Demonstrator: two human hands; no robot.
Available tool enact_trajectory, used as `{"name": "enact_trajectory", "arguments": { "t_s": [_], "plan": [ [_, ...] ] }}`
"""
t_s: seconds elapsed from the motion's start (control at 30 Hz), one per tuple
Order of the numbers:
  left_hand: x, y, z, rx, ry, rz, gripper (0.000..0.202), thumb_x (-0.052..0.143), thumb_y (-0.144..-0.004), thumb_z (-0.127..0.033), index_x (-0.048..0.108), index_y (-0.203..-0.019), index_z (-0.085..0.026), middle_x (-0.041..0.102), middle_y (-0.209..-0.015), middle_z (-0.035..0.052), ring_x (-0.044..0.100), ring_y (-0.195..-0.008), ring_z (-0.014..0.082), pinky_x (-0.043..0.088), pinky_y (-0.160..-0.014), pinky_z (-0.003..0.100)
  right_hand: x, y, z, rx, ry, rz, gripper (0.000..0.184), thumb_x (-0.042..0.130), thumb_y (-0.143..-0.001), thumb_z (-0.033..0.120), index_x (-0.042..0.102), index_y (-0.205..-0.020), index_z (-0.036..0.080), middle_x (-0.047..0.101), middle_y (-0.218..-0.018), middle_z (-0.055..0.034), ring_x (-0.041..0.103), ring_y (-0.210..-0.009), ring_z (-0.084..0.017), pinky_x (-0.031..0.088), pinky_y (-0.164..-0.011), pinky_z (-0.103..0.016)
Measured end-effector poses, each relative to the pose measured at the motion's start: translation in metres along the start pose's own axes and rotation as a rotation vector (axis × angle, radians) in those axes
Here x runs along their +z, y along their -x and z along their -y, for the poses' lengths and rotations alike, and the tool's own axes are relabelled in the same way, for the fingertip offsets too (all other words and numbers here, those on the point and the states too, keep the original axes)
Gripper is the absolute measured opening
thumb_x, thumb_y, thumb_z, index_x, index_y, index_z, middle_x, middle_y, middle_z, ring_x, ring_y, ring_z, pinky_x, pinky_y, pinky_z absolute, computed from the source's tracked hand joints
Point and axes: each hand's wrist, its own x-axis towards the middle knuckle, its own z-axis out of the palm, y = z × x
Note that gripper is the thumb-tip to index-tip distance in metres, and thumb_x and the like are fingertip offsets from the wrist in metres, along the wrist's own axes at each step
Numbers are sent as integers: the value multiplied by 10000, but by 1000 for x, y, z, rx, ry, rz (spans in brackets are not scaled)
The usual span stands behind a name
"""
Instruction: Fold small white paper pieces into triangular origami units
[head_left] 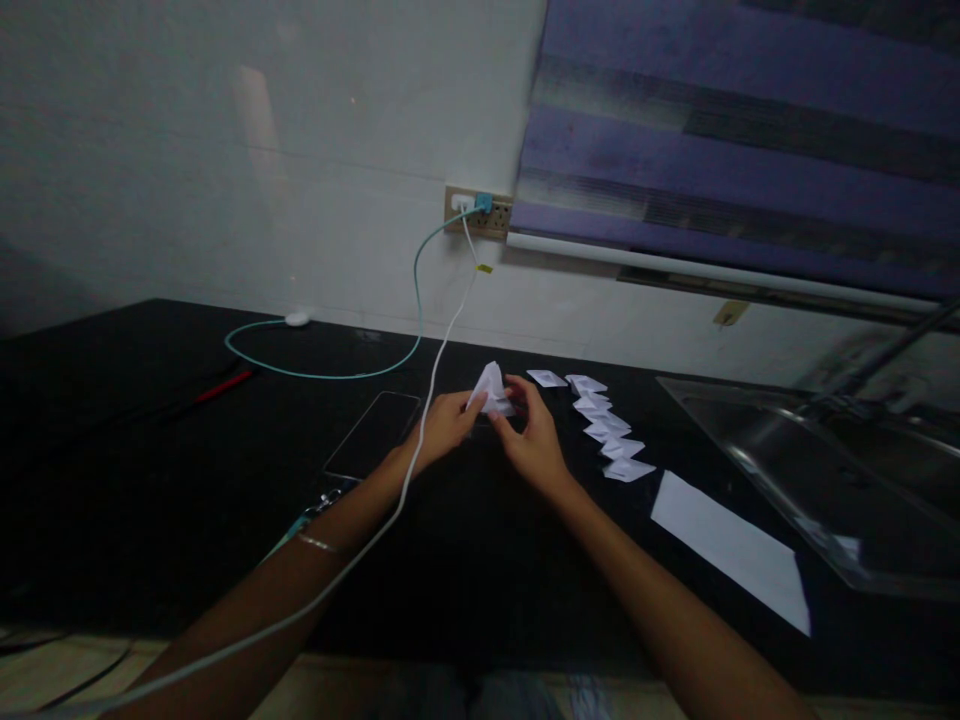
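Both my hands meet over a black counter (pixel 150 480) and pinch one small folded white paper piece (pixel 490 388). My left hand (pixel 444 425) grips its left side with closed fingers. My right hand (pixel 534 440) holds its right side, fingers curled around it. Just to the right, several finished folded white paper pieces (pixel 606 425) lie in a row on the counter. A flat white paper sheet (pixel 731 550) lies further right, near the front.
A dark phone (pixel 375 432) lies left of my hands. A white cable (pixel 442 345) and a teal cable (pixel 337 372) run from a wall socket (pixel 476 212). A steel sink (pixel 840 480) sits at the right. A red pen (pixel 225 384) lies at left.
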Motion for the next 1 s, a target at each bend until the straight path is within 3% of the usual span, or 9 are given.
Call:
{"name": "enact_trajectory", "arguments": {
  "t_s": [0.13,0.3,0.47,0.67,0.83,1.0],
  "plan": [
    [2,1,-3,21,16,34,516,383,-901,-547,649,-732,-137,586,-613,16,500,-553,148,313,-505,232,-8,-10,-8,177,-225,-29,281,607,-802,337,589,-1043,195,636,-908,-41,613,-890,-196,495,-832,-346],
    [2,1,-2,-13,69,58,474,402,-899,-539,651,-857,-137,597,-639,17,516,-534,138,348,-497,225,-15,-15,-18,351,-388,81,252,605,-783,375,673,-923,176,669,-895,-50,626,-812,-202,512,-732,-348],
    [-1,3,-11,-42,205,83,461,417,-888,-557,613,-830,-144,551,-571,-5,506,-477,125,355,-455,217,-16,-14,-17,348,-407,94,345,705,-701,398,700,-967,178,696,-973,-68,641,-848,-214,511,-751,-359],
    [-5,5,-20,-28,264,59,489,379,-908,-555,582,-716,-154,519,-530,-18,489,-463,113,356,-459,215,-12,-13,-9,390,-428,136,382,590,-795,529,705,-919,187,690,-893,-57,638,-795,-198,517,-672,-322],
    [-1,5,-15,18,210,71,501,337,-933,-540,560,-695,-160,499,-512,-25,470,-458,107,340,-468,217,-5,-10,-11,291,-270,37,336,744,-670,455,707,-834,165,678,-959,-84,633,-849,-212,510,-730,-328],
    [-2,6,-14,13,191,141,465,354,-931,-526,576,-741,-164,501,-552,-23,475,-495,116,340,-482,221,-7,-9,-9,367,-389,124,328,727,-690,421,689,-878,154,693,-800,-59,636,-697,-201,488,-614,-307]
  ]
}}
